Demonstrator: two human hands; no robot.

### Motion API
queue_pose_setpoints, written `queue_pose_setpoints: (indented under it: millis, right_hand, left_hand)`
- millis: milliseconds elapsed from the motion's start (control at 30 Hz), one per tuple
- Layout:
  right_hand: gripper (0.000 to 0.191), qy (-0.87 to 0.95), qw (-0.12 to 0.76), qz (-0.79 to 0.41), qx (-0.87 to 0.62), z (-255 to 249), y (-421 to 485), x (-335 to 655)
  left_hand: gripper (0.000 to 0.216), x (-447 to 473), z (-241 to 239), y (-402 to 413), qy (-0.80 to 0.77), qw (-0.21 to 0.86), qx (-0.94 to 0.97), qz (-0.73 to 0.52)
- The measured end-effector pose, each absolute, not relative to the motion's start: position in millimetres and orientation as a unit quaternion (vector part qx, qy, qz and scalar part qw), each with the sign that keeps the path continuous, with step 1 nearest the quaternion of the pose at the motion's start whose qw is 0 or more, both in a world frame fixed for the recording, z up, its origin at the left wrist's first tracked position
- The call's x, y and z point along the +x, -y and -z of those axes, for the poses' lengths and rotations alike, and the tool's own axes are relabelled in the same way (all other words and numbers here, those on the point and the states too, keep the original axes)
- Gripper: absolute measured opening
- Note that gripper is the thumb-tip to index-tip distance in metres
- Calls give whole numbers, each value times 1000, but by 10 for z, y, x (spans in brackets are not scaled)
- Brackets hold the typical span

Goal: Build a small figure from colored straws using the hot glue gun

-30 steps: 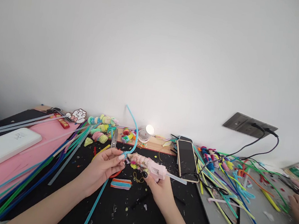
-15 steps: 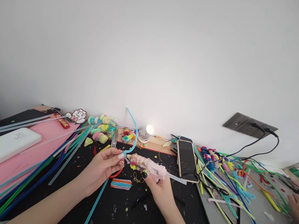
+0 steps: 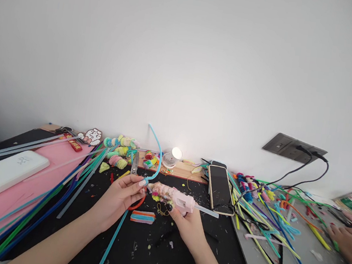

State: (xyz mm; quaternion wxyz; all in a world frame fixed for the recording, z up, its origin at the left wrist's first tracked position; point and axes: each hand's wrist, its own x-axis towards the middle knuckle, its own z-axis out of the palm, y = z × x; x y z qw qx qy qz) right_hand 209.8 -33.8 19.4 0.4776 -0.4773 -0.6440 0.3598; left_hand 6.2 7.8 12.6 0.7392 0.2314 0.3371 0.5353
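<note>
Between its thumb and fingers my left hand (image 3: 127, 192) pinches a light blue pipe cleaner (image 3: 160, 158), whose free end curls up toward the wall. My right hand (image 3: 187, 226) is wrapped round a pale pink hot glue gun (image 3: 182, 202); its front is crusted with coloured residue, and a clear glue stick (image 3: 206, 211) sticks out of the back. The gun's tip points at the pinched spot, touching or very close. Scissors (image 3: 135, 163) with orange-red handles lie partly hidden behind my left hand. Below sits a small flat piece of striped pipe cleaners (image 3: 142, 217).
A phone (image 3: 220, 187), a paper cup (image 3: 172, 157) and coiled pipe-cleaner pieces (image 3: 120, 150) lie along the back. A white power bank (image 3: 1, 180) rests on pink sheeting at left. Loose pipe cleaners and cords cover the right side, near another person's hand (image 3: 349, 243).
The glue gun has turned slightly in my right hand. My left hand stays nearly still. At far right, the other person's hand has moved left over the table.
</note>
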Motion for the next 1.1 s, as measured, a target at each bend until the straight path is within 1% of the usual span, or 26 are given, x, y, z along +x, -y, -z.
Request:
queue_pose_setpoints:
  millis: [267,567,767,867,967,1100]
  right_hand:
    - [23,649,475,-371,-465,-225,342,2072]
    - [16,676,449,-337,-477,-228,349,2078]
    - [10,702,431,-256,-506,-204,326,2103]
    - [9,706,398,-197,-552,-190,313,2140]
    - [14,703,345,-137,-606,-179,302,2178]
    - [35,703,289,-88,-644,-128,286,2204]
  left_hand:
    - [27,58,-105,-81,-347,732,242,-533]
    - [26,54,-99,-95,-357,726,243,-535]
    - [24,26,-66,-111,-359,715,247,-547]
    - [23,29,-74,-111,-362,712,245,-550]
    - [24,33,-83,-109,-366,707,247,-552]
    - [23,34,-97,-95,-370,699,280,-544]
